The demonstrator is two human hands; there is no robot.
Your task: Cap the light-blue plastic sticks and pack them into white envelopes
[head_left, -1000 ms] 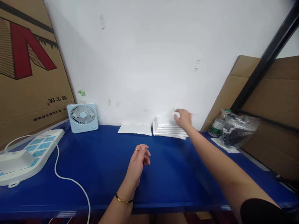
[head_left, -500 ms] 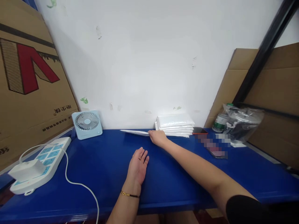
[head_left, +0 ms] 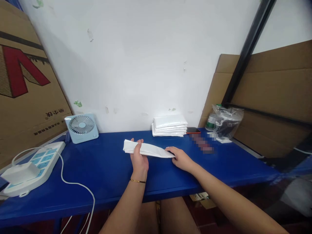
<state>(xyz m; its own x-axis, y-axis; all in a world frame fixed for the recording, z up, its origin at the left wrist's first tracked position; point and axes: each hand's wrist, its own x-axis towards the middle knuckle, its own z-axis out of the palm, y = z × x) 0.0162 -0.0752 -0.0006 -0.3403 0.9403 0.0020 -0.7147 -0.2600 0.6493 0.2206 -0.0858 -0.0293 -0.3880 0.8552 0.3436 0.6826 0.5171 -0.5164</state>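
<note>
A flat white packet (head_left: 153,150), seen nearly edge-on, is held just above the blue table (head_left: 102,169). My left hand (head_left: 140,159) grips its left part, with the thumb on the near face and the fingers behind. At the packet's right end, my right hand (head_left: 181,158) pinches the edge between thumb and fingers. What the packet contains cannot be seen. Behind it, against the wall, lies a stack of similar white packets (head_left: 169,125).
A light blue fan (head_left: 82,127) and a white power strip (head_left: 36,172) with a plugged-in charger (head_left: 21,175) and cable stand at left. To the right are a phone (head_left: 193,130), a bottle (head_left: 211,122) and a clear plastic bag (head_left: 227,125). Cardboard (head_left: 273,84) borders both sides.
My right hand has brought the packet from near the stack toward me. My left hand, open and empty before, has closed on its left part. The view has shifted to the right.
</note>
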